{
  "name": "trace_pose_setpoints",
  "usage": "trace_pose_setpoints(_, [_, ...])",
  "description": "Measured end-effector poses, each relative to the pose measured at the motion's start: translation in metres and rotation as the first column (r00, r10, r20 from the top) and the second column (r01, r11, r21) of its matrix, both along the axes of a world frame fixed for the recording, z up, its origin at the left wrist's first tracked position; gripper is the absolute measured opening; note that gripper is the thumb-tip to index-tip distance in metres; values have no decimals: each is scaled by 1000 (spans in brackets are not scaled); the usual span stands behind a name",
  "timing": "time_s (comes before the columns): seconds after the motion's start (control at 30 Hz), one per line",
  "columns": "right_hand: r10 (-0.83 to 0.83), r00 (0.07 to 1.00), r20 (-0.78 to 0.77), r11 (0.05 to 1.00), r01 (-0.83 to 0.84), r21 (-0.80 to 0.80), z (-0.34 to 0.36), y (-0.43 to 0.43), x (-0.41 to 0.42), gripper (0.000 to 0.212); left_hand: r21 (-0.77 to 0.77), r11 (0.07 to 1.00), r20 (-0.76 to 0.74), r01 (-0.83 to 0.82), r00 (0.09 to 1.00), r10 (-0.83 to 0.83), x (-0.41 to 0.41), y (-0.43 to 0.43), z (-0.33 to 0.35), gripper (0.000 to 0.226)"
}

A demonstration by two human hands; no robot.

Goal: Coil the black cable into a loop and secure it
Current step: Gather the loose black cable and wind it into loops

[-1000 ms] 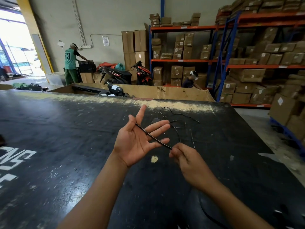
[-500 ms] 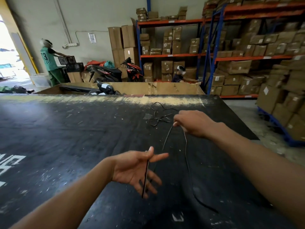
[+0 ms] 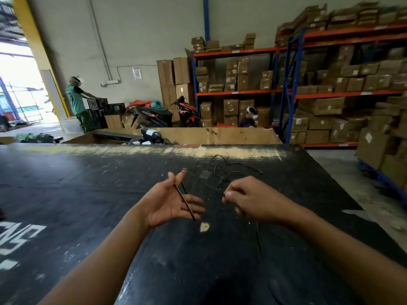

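A thin black cable (image 3: 184, 201) runs across the palm of my left hand (image 3: 171, 202), from between thumb and forefinger down past the fingertips. That hand is palm up with the fingers spread and the thumb pinning the cable. My right hand (image 3: 246, 198) is closed around another stretch of the same cable, a short way to the right. More of the black cable lies in a loose tangle (image 3: 226, 172) on the black table (image 3: 88, 194) just beyond my hands. A strand hangs down below my right hand toward the table.
A small clear plastic piece (image 3: 206, 174) lies by the tangle. A pale chip (image 3: 204, 226) marks the tabletop under my hands. Behind the table stand a large cardboard bin (image 3: 220, 136), motorbikes, shelving with boxes and two people.
My right hand has pulled back from the far tangle toward my left hand. My left hand has risen and turned palm up, the cable across it now slanting instead of hanging straight.
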State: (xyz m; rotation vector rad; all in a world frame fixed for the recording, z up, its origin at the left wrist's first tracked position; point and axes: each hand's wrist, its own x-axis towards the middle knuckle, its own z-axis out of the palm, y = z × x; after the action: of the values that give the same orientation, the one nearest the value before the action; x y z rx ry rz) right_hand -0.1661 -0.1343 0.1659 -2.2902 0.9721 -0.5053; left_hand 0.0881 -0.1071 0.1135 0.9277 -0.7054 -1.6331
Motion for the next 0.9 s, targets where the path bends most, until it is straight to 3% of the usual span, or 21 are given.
trace_pose_setpoints(0.1, [17, 992, 121, 952, -54, 303, -17, 19, -2, 26, -55, 998, -42, -18, 999, 16, -2, -5, 12, 50])
trace_pose_setpoints(0.17, [24, 981, 192, 911, -101, 400, -29, 29, -1, 26, -93, 996, -53, -9, 999, 4, -7, -9, 20, 49])
trace_pose_setpoints(0.3, [4, 959, 282, 852, -151, 502, -53, 38, -1, 26, -161, 986, -89, 31, 995, -46, -15, -11, 36, 48])
trace_pose_setpoints(0.43, [24, 970, 243, 854, -147, 499, -74, 38, 1, 27, -226, 968, -101, 105, 986, -130, -22, -4, 46, 47])
trace_pose_setpoints(0.5, [42, 979, 202, 885, -130, 447, -84, 35, 4, 27, -249, 954, -100, 169, 975, -199, -28, 0, 49, 48])
trace_pose_setpoints(0.7, [63, 992, -110, 997, -59, 43, -86, -4, 5, 21, -221, 839, -55, 497, 853, -519, -48, 19, 44, 49])
trace_pose_setpoints(0.8, [44, 955, -294, 970, -111, -216, -62, -29, 3, 24, -145, 787, -24, 599, 794, -608, -55, 31, 29, 49])
trace_pose_setpoints(0.9, [-30, 927, -373, 906, -132, -403, -31, -49, 2, 17, -60, 761, -15, 646, 762, -647, -58, 39, 14, 50])
